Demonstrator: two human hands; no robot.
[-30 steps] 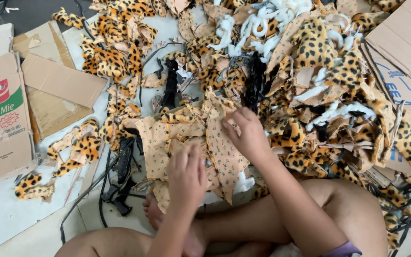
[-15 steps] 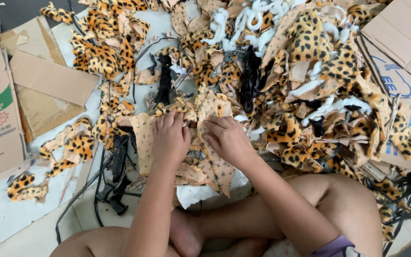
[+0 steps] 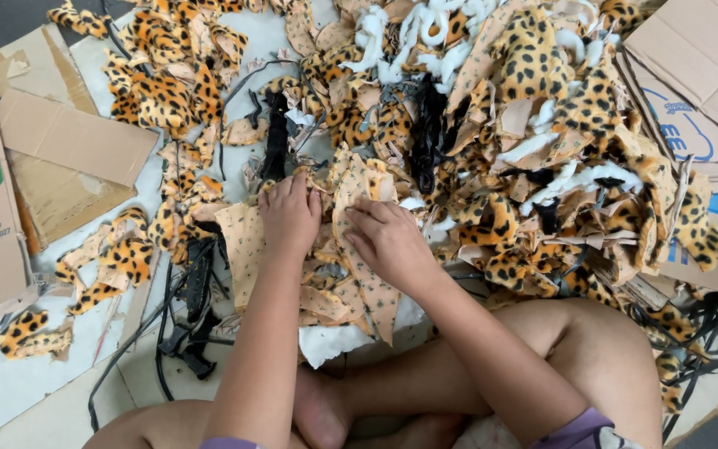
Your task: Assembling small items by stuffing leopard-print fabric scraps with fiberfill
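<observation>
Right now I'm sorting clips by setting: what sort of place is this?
Probably an informal floor-level sewing or craft workspace: a heap of leopard-print fabric scraps, flattened brown cardboard boxes, black straps.

Left hand (image 3: 291,218) and right hand (image 3: 390,241) pressed flat on tan spotted fabric pieces (image 3: 351,274), heap of leopard-print fabric scraps (image 3: 533,150) beyond, black cords (image 3: 189,308) on the floor, flattened cardboard boxes (image 3: 60,158) at left
</observation>
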